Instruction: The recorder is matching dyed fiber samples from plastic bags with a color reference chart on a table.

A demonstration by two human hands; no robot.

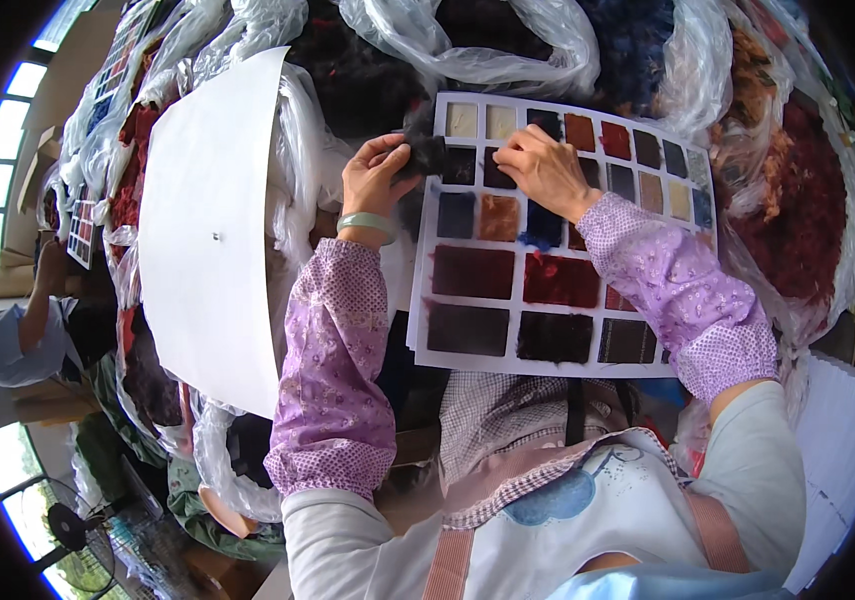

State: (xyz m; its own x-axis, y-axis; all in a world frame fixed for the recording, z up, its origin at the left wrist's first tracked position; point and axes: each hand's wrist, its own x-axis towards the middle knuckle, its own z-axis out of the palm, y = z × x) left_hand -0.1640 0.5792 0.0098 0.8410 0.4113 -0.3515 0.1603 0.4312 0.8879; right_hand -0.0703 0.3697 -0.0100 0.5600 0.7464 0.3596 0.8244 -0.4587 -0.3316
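A white sample card (548, 367) lies in front of me, its windows filled with patches of fluffy fibre in cream, brown, blue, dark red and black. My left hand (373, 185) is at the card's upper left edge, thumb and fingers closed on a tuft of dark fibre (426, 155). Over the second row of windows, my right hand (548, 172) pinches its fingertips together at a dark patch (498, 170). Whatever lies between those fingertips is too small to make out. A blue tuft (538, 240) sticks out below a blue patch.
Clear plastic bags (518, 65) of loose fibre surround the card: black, blue, orange and dark red fibre (798, 200). A large white sheet (213, 220) stands to my left. A stack of white sheets (843, 440) sits at right. Another person (23, 340) works at far left, near a fan (68, 525).
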